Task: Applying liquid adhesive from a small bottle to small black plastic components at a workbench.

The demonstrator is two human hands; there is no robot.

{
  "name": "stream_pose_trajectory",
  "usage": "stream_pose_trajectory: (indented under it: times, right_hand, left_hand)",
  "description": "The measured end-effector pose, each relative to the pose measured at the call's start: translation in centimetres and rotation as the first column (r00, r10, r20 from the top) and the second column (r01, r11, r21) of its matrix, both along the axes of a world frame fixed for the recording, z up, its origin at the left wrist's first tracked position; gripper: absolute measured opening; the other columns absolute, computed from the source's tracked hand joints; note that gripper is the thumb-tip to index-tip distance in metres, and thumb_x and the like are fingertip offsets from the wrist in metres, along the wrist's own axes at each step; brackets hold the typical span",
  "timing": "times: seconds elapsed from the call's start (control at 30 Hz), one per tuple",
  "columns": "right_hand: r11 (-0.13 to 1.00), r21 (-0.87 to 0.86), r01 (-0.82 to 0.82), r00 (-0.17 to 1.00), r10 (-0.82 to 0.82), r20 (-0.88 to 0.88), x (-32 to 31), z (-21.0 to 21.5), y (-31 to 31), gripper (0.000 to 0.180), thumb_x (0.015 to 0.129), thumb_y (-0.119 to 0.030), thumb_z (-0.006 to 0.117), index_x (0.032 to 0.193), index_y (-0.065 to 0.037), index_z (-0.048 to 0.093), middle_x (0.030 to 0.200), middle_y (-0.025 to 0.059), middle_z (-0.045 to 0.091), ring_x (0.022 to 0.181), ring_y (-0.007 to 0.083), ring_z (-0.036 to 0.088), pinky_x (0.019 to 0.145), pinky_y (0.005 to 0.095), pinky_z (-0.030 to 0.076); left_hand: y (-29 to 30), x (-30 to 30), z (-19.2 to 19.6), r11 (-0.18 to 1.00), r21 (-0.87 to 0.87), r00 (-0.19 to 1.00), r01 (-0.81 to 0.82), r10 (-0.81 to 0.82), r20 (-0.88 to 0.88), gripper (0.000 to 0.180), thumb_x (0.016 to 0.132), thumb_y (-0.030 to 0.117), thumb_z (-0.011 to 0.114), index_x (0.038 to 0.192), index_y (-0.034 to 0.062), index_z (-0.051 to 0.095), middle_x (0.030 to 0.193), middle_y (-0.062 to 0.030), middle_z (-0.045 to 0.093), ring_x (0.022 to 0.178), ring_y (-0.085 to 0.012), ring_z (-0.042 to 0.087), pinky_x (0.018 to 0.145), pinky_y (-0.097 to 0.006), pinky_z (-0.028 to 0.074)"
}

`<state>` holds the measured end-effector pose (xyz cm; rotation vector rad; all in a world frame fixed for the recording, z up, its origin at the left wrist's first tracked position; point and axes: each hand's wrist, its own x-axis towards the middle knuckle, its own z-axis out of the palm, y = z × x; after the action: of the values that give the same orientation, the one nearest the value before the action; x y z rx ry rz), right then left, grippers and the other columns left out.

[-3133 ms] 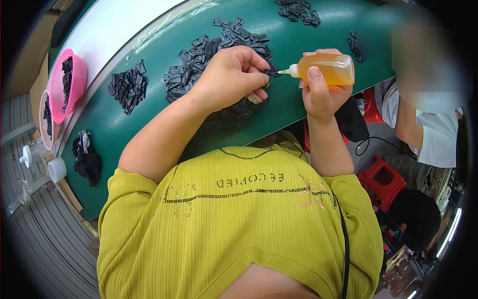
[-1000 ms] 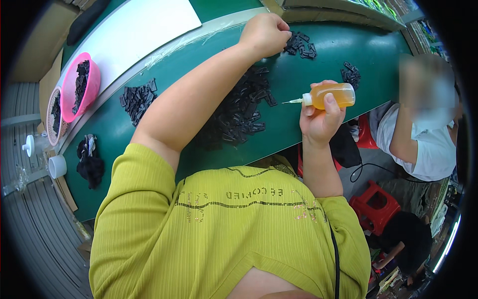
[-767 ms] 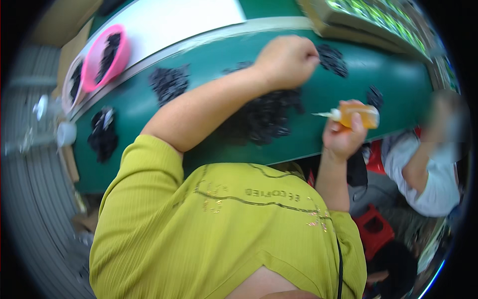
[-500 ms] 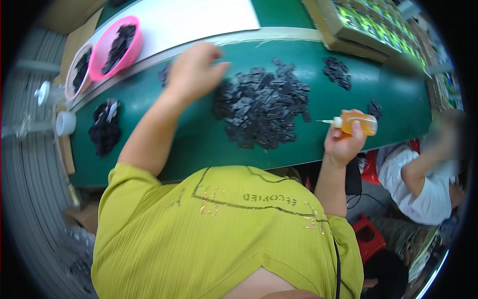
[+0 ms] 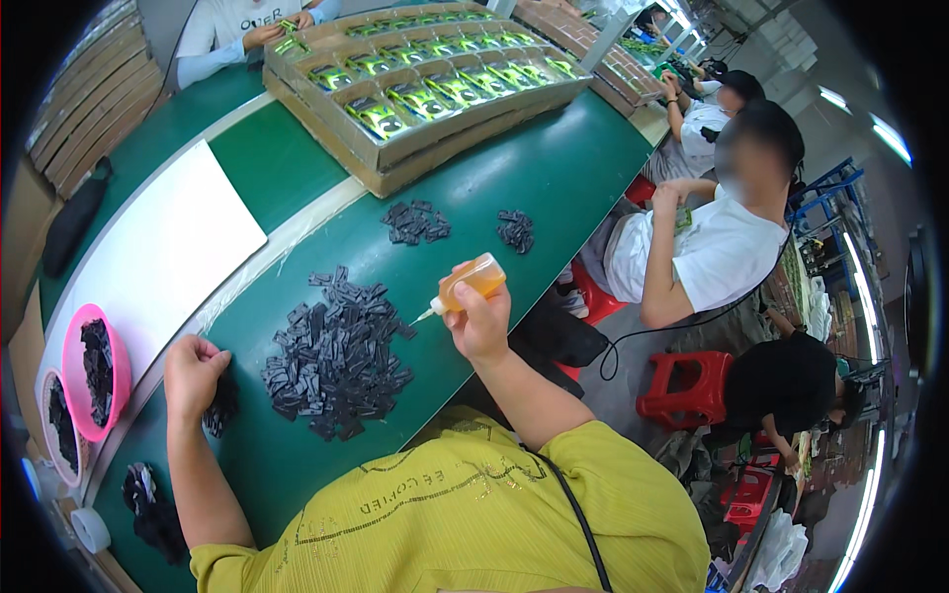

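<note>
My right hand [image 5: 481, 318] is wrapped round a small clear squeeze bottle [image 5: 482, 274] of orange liquid, held tilted with its thin needle tip [image 5: 423, 317] pointing down and left. That tip hovers by the right edge of a big heap of small flat black pieces [image 5: 331, 356] on the green table. Left of the heap, my left hand [image 5: 195, 376] is closed with thumb and fingertips together; whatever may be between them is too small to make out. A smaller black pile [image 5: 222, 405] lies partly hidden beside this hand.
Two small black piles [image 5: 415, 222] [image 5: 515, 230] lie farther back. A cardboard tray of green packages [image 5: 395, 158] stands behind them. Pink basket [image 5: 124, 381], white board [image 5: 168, 247], black cloth [image 5: 153, 519] and tape roll [image 5: 91, 531] are at left. A co-worker [image 5: 707, 237] sits right, near a red stool [image 5: 682, 387].
The view has swung to the right. My left hand has gone from spread fingers to a closed pinch, beside the small left pile. The bottle stays in my right hand.
</note>
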<state>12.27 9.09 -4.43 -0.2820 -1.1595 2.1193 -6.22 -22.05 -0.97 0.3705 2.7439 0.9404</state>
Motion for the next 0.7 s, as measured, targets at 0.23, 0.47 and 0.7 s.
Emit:
stream_pose_trajectory:
  times: [0.23,0.47,0.7]
  right_hand:
    - [0.999,0.033,0.005,1.0,-0.006,0.017,-0.4,0.2,0.4,0.018,0.082,-0.005,0.055,0.098,-0.003,0.049,0.074,0.0073,0.057,0.046,0.0061,0.045,0.041,0.0182,0.037]
    - [0.998,0.063,-0.009,1.0,0.008,0.018,-1.1,1.0,0.6,0.018,0.081,-0.009,0.056,0.098,-0.006,0.051,0.077,0.0109,0.059,0.046,0.0099,0.047,0.041,0.0192,0.038]
    - [1.0,0.012,0.003,0.994,-0.002,-0.105,-3.5,4.0,0.7,0.017,0.081,-0.006,0.055,0.098,-0.005,0.049,0.075,0.0087,0.058,0.043,0.0082,0.045,0.039,0.0189,0.037]
  left_hand:
    - [-1.6,0.1,1.9,0.91,0.4,0.938,-0.108,-0.041,0.345,0.017,0.076,0.007,0.066,0.067,0.0053,0.052,0.061,-0.0012,0.055,0.046,-0.0047,0.042,0.042,-0.019,0.031]
    - [-2.5,0.4,2.6,0.634,0.75,0.85,-0.19,-0.276,0.449,0.011,0.087,0.012,0.056,0.081,0.0074,0.048,0.074,-0.0156,0.063,0.039,-0.0074,0.041,0.035,-0.018,0.03]
    - [3.2,2.1,4.5,0.196,0.894,0.565,-0.404,-0.715,0.412,0.012,0.092,0.016,0.048,0.085,0.0096,0.042,0.077,-0.0137,0.056,0.038,-0.0088,0.037,0.033,-0.018,0.03]
